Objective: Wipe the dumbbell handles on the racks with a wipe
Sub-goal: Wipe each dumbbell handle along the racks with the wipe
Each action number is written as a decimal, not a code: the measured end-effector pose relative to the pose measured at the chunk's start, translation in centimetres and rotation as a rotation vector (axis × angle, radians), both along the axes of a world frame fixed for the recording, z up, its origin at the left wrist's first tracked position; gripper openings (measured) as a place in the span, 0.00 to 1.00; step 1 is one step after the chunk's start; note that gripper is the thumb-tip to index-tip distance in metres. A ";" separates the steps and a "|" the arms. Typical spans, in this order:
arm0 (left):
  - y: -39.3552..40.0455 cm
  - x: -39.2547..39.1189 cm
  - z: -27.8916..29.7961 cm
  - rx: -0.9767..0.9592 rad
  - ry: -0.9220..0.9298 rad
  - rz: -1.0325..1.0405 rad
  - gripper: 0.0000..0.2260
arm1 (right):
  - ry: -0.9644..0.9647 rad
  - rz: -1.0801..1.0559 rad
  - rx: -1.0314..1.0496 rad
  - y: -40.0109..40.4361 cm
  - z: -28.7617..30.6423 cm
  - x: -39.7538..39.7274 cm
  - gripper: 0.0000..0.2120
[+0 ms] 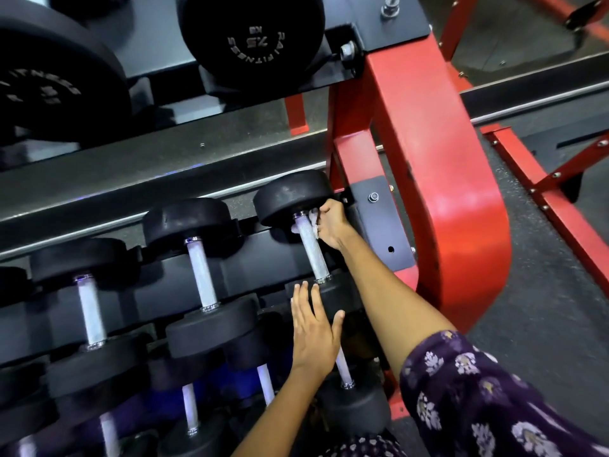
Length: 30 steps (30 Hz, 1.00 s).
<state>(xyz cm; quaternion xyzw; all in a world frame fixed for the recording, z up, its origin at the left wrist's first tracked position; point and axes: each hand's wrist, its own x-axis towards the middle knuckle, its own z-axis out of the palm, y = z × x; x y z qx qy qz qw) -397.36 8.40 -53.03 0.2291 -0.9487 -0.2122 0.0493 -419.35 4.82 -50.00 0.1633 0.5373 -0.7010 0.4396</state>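
Observation:
Black dumbbells with silver knurled handles lie in a row on the middle shelf of a rack. My right hand (331,225) grips a white wipe (313,222) around the far end of the rightmost dumbbell's handle (313,252), just below its far head (291,196). My left hand (313,331) lies flat with straight fingers on that dumbbell's near head (342,296). Two more handles, one in the middle (204,275) and one on the left (90,311), stand to the left.
The red rack upright (438,179) curves down right beside my right arm. An upper shelf holds larger dumbbells, one marked 7.5 kg (253,41). A lower shelf (230,407) carries more dumbbells under my left arm. Dark rubber floor (543,308) lies at the right.

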 end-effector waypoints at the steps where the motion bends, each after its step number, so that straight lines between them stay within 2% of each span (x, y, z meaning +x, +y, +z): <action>1: 0.0 0.0 0.0 -0.003 -0.001 -0.001 0.29 | 0.025 0.022 0.038 -0.6 0.0 0.2 0.10; 3: -0.1 0.0 0.0 -0.012 0.000 0.000 0.29 | 0.077 0.139 0.072 -0.8 -0.3 0.6 0.07; 7: -0.1 0.1 0.2 -0.031 -0.025 -0.009 0.30 | 0.080 0.335 0.118 1.6 -1.7 0.0 0.13; 10: -0.3 0.0 0.4 -0.043 -0.041 -0.014 0.30 | -0.046 0.179 -0.016 1.3 0.5 0.8 0.07; 12: -0.4 0.0 0.4 -0.047 -0.038 -0.018 0.30 | -0.020 0.139 0.015 0.4 0.2 0.7 0.14; 15: -0.4 0.0 0.5 -0.047 -0.041 -0.016 0.30 | 0.060 0.325 0.202 0.5 -2.1 0.7 0.29; 16: -0.4 0.0 0.6 -0.051 -0.043 -0.013 0.30 | 0.065 0.402 0.233 0.8 -3.4 0.6 0.28; 17: -0.3 0.0 0.8 -0.053 -0.045 -0.008 0.30 | 0.062 0.458 0.262 1.1 -3.8 0.7 0.24; 19: -0.3 -0.1 1.0 -0.053 -0.062 -0.006 0.30 | 0.044 0.521 0.313 1.9 -1.7 2.3 0.16; 22: -0.3 -0.2 1.3 -0.049 -0.089 -0.004 0.30 | 0.029 0.559 0.343 3.1 -1.1 3.8 0.18; 24: -0.3 -0.3 1.3 -0.055 -0.091 -0.002 0.30 | 0.137 0.575 0.406 3.8 -1.1 4.2 0.14; 27: -0.4 -0.2 1.3 -0.058 -0.095 -0.003 0.30 | 0.528 0.583 0.641 5.1 -1.0 4.6 0.13; 30: -0.4 -0.2 1.4 -0.039 -0.103 -0.005 0.30 | 0.877 0.715 0.755 5.7 -0.2 5.4 0.05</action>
